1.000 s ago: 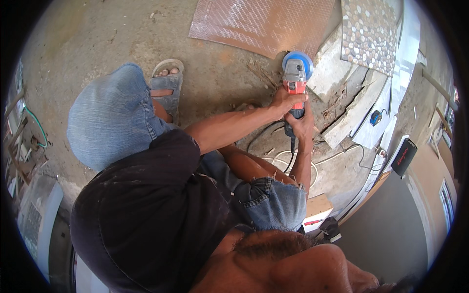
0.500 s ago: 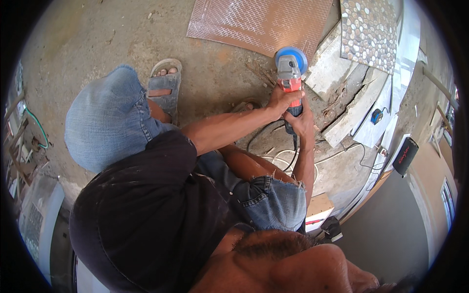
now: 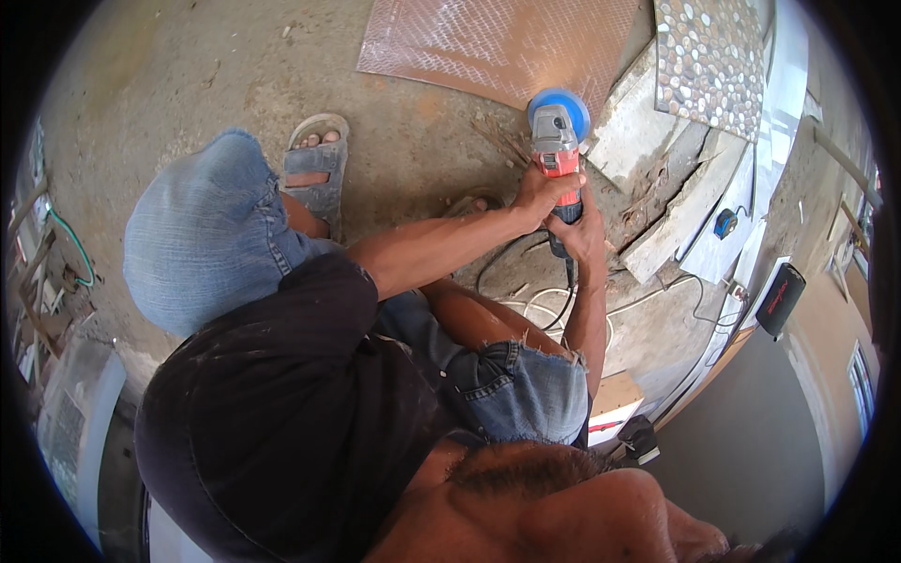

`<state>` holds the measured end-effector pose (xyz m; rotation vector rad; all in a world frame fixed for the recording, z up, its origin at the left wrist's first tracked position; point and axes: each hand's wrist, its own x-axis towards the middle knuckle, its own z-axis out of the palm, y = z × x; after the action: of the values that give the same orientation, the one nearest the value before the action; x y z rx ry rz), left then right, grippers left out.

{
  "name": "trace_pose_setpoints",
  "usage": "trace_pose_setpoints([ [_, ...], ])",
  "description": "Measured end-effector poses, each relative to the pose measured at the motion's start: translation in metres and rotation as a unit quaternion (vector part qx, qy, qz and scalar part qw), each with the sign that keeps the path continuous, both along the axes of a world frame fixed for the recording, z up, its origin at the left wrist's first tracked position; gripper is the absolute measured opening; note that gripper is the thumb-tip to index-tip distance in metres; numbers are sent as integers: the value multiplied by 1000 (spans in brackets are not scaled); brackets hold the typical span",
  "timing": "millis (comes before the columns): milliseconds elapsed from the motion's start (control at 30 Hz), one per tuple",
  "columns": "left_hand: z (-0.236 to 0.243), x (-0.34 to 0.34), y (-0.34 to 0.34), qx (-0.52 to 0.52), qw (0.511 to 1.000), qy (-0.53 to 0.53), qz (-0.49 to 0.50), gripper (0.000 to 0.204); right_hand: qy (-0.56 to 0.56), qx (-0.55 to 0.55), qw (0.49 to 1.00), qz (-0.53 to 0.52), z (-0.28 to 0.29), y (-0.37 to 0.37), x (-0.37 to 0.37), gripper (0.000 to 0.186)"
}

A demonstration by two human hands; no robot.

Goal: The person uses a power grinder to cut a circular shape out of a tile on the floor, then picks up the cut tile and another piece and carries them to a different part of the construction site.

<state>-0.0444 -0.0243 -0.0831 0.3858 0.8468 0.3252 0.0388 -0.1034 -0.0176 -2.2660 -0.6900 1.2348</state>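
An angle grinder (image 3: pixel 556 139) with a grey head, red body and blue disc (image 3: pixel 568 100) is in both my hands. My left hand (image 3: pixel 542 195) grips the red body from the left, and my right hand (image 3: pixel 581 232) wraps round the dark rear handle, with a black cord trailing below. The disc lies at the near edge of a brown, diamond-patterned sheet (image 3: pixel 458 42); whether it touches the sheet I cannot tell.
A pebble-patterned tile (image 3: pixel 706 61) lies upper right beside broken pale slabs (image 3: pixel 674 230), white sheets, a blue tape measure (image 3: pixel 725 222) and looped cables (image 3: pixel 535 302). A black cylindrical speaker (image 3: pixel 777 298) sits at right. Wood scraps and a green hose (image 3: pixel 70 244) are far left.
Since one second ago the grinder and my hands have shifted slightly left and away from me, so the disc sits further over the brown sheet's edge. It is almost unchanged since half a second ago.
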Motion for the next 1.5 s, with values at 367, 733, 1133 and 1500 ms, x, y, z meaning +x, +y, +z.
trace_pose_setpoints([
  [367,-4,4,1,-14,1000,3,-4,42,16,-14,999,-26,-3,-1,-1,96],
  [733,3,4,4,-22,1000,1,7,45,3,15,1000,-15,-6,-3,1,94],
  [1133,-4,5,5,-5,1000,-1,-22,45,4,5,1000,-27,-5,-1,-1,92],
  [1500,-2,7,9,-25,1000,11,-12,50,-7,23,999,-33,-5,2,-3,82],
])
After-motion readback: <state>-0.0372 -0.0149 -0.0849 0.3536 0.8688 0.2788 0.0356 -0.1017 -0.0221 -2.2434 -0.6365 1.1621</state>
